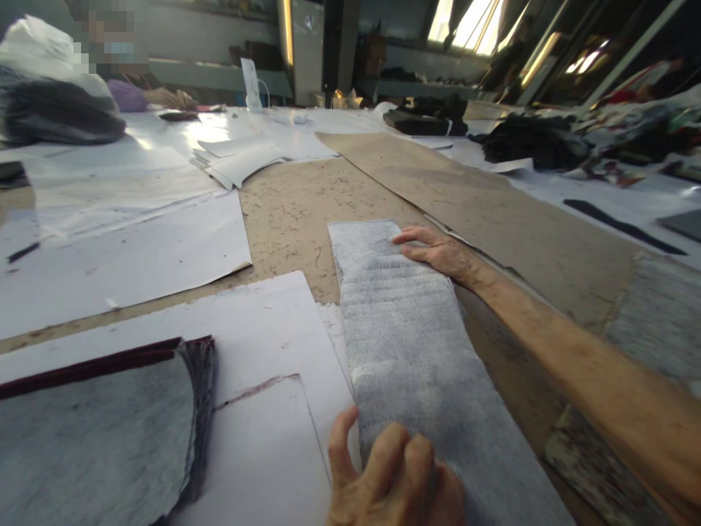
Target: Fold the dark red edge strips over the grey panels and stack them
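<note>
A long strip of mottled grey fabric (pixel 408 321), felt-like with faint cross creases, runs away from me across the table. Near its far right corner my right hand (pixel 435 252) rests, fingers stretched out onto the edge and lying flat. At the near end, my left hand (pixel 397 478) bends over the strip's left side with fingers apart; one finger reaches beside the edge, and the other fingertips are partly hidden by the knuckles. To the left lies a stack of grey pieces (pixel 104 438) with dark maroon edges, on white card sheets (pixel 263 321).
Brown board (pixel 290 212) covers the table, scattered with thread bits. White papers (pixel 241 164) lie farther off. A brown sheet (pixel 416 175) stretches to the right. Dark cloth (pixel 531 139) is heaped at the back right. A bagged bundle (pixel 55 88) and another person (pixel 128 91) are at the far left.
</note>
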`<state>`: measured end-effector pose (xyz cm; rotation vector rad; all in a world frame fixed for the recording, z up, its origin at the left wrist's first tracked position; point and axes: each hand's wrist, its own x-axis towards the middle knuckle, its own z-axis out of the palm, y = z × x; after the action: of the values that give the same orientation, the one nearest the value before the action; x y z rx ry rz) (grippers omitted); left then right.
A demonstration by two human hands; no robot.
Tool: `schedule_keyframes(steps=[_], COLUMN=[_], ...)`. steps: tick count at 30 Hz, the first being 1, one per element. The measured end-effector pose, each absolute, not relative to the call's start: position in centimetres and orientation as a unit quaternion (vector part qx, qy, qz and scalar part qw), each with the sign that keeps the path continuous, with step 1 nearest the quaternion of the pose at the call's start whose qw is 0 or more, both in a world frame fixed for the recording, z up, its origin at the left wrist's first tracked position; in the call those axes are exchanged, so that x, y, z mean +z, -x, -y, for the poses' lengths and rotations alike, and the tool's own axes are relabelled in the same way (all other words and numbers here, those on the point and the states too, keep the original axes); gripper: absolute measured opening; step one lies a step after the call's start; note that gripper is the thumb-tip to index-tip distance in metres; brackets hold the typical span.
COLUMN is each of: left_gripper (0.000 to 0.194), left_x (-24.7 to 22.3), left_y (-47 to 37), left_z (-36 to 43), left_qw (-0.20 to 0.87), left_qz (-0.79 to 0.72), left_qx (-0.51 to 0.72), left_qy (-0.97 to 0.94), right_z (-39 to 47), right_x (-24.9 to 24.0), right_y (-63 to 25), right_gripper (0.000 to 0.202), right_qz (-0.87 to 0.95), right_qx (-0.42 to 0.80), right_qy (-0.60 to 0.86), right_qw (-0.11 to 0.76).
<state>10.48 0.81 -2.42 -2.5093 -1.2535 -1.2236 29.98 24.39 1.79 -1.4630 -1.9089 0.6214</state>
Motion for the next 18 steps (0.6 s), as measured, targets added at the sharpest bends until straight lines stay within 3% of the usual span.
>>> schedule_keyframes(steps=[5,7,12,18], left_gripper=[0.014,0.014,0.012,0.013], left_x=[-2.49,-2.43,-2.37,-2.64], left_y=[-10.5,-10.44,-10.39,-10.88], left_z=[-0.87,-0.81,-0.69,-1.0], left_qw=[0.035,0.041,0.047,0.022], left_qz=[0.407,0.408,0.409,0.402], left_qx=[-0.411,-0.398,-0.378,-0.455], left_qy=[0.815,0.821,0.829,0.794], right_z=[-24.22,-24.17,-23.92,-24.03], right_x=[1.54,1.38,0.87,0.76], right_y=[-30.14,-30.06,-29.69,-29.74], right_gripper=[0.059,0.053,0.016,0.01], right_qz=[0.711,0.706,0.701,0.698], right_qx=[0.227,0.21,0.141,0.118], right_qy=[0.56,0.561,0.56,0.57], right_qw=[0.358,0.378,0.418,0.417])
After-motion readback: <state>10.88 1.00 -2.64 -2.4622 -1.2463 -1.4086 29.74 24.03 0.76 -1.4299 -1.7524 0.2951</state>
